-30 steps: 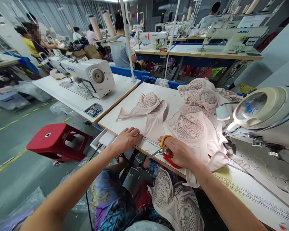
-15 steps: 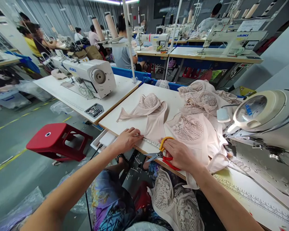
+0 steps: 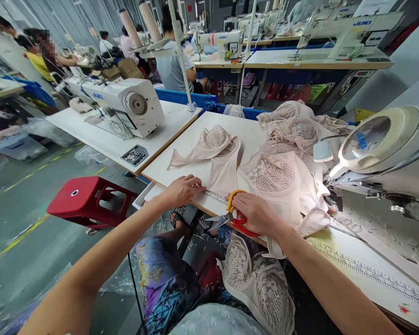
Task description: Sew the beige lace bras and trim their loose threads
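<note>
Yellow-and-red scissors (image 3: pixel 226 215) are gripped in our right hand (image 3: pixel 256 215), blades just parted past the surface (image 3: pixel 192 135) edge. Our left hand (image 3: pixel 181 190) lies open and flat by the ruler strip (image 3: pixel 214 196), probably steadying the peach garment (image 3: pixel 223 163) just beside it. Lace pieces (image 3: pixel 293 132) piled behind, out of the way.
</note>
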A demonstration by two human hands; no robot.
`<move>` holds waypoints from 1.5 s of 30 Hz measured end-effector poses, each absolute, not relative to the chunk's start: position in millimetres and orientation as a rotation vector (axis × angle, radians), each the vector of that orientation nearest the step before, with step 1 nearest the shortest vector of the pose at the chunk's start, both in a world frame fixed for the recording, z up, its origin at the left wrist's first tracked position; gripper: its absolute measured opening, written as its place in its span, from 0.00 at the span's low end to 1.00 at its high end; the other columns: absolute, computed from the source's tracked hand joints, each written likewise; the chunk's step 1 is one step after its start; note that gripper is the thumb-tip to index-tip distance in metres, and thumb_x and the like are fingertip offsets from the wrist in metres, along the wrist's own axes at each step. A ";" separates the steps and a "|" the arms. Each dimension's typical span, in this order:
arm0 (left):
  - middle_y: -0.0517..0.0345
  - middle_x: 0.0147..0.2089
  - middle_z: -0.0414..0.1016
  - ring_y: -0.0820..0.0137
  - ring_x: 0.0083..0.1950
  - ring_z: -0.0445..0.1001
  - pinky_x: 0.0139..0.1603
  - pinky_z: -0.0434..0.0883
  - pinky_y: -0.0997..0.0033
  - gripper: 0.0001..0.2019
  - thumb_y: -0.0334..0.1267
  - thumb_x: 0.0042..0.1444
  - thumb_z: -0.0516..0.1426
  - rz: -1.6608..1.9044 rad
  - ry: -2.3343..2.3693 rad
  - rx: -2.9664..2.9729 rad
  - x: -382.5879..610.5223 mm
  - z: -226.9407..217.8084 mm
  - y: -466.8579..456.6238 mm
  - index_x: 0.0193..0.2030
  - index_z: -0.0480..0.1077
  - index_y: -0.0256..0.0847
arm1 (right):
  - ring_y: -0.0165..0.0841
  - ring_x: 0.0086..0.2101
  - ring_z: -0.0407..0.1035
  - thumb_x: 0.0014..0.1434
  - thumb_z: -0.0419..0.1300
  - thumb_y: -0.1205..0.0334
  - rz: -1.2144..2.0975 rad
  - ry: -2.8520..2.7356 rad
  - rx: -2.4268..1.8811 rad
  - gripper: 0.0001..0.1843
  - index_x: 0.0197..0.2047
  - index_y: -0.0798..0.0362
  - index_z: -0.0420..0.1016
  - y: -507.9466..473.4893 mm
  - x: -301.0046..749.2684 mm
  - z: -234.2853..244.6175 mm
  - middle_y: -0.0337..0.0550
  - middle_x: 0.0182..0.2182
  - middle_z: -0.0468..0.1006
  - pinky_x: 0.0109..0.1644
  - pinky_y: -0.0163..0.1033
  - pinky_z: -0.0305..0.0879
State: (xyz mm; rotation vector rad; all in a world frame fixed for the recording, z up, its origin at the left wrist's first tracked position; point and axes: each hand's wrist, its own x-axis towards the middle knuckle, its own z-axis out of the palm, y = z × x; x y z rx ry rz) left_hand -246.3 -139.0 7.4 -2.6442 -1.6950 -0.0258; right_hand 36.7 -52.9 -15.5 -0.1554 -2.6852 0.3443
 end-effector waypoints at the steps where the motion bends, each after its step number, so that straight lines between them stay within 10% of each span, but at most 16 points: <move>1: 0.50 0.53 0.74 0.62 0.50 0.70 0.52 0.71 0.63 0.26 0.20 0.55 0.50 -0.015 -1.682 -2.652 -246.9 8.3 -138.0 0.57 0.74 0.43 | 0.42 0.37 0.71 0.55 0.56 0.71 0.352 -2.685 -0.150 0.08 0.39 0.53 0.69 -52.6 37.0 -15.5 0.50 0.34 0.77 0.44 0.47 0.71; 45: 0.44 0.52 0.73 0.59 0.50 0.69 0.48 0.68 0.61 0.17 0.28 0.65 0.50 0.101 -1.612 -2.517 -234.7 -0.4 -145.5 0.58 0.70 0.36 | 0.37 0.30 0.65 0.48 0.51 0.77 0.324 -2.665 -0.289 0.12 0.33 0.51 0.65 -52.3 43.9 -11.9 0.44 0.29 0.73 0.37 0.41 0.65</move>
